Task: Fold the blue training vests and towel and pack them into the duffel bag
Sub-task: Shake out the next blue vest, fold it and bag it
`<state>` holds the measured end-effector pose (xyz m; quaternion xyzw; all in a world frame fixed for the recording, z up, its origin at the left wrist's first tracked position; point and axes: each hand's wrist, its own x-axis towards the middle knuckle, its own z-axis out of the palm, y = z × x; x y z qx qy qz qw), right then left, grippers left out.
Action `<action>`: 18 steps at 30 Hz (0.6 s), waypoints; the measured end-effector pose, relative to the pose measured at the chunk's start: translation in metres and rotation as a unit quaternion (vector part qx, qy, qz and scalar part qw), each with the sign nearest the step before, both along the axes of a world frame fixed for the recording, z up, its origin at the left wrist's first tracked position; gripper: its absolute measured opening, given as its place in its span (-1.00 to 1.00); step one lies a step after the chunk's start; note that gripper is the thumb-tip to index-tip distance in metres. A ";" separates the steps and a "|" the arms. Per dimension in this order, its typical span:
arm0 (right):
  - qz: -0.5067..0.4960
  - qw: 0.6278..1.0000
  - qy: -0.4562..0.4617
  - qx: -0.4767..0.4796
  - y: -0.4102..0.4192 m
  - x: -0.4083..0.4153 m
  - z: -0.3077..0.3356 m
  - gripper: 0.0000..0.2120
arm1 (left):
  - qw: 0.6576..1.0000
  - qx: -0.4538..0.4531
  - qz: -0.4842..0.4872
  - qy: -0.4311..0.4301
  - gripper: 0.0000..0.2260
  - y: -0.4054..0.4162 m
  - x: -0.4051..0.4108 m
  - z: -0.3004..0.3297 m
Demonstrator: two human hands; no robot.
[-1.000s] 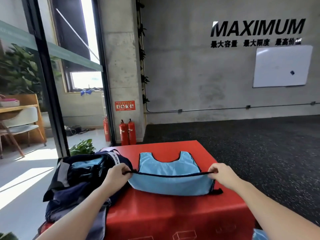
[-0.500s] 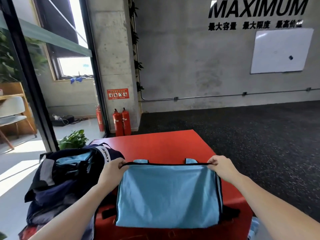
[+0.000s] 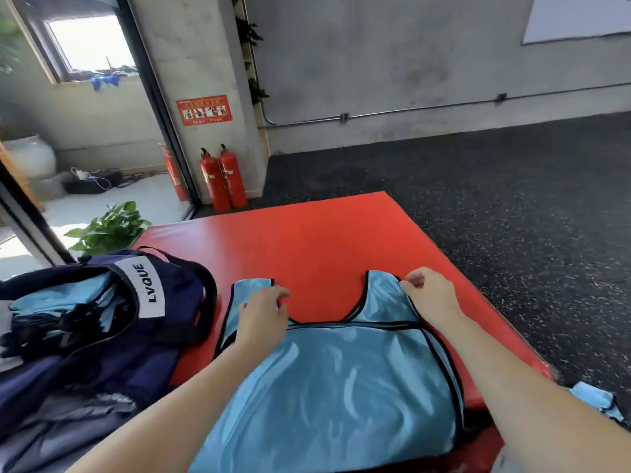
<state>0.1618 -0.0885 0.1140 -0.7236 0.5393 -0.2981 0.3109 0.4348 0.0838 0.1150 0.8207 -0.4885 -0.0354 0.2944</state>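
Observation:
A light blue training vest (image 3: 334,387) with black trim lies flat on the red mat (image 3: 307,240), its hem folded up to the neckline. My left hand (image 3: 261,314) lies on the vest's left shoulder strap, fingers curled at the strap's inner edge. My right hand (image 3: 431,295) pinches the top of the right shoulder strap. The navy duffel bag (image 3: 164,322) with a white LVQUE label sits open at the mat's left edge, and folded blue vests (image 3: 58,302) show inside it.
Another blue cloth (image 3: 596,401) lies off the mat's near right corner on the dark rubber floor (image 3: 495,216). Red fire extinguishers (image 3: 223,179) stand by the concrete pillar behind the mat. A potted plant (image 3: 109,227) sits at the mat's far left corner.
Both hands carried the vest's hem away from me up to the neckline, let it go, and moved onto the shoulder straps. The camera has tilted down.

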 end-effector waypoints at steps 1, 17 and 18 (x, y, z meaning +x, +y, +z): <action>0.003 1.000 0.008 0.004 -0.006 0.004 -0.001 -0.86 | 1.000 -0.005 -0.022 0.014 -0.73 -0.015 -0.011 -0.003; 0.020 0.991 0.119 0.060 -0.067 0.040 -0.013 -0.83 | 0.985 -0.002 -0.132 0.113 -0.84 -0.174 -0.093 -0.020; 0.015 0.994 0.082 0.076 -0.069 0.041 -0.012 -0.81 | 0.984 -0.015 -0.126 0.126 -0.82 -0.176 -0.094 -0.021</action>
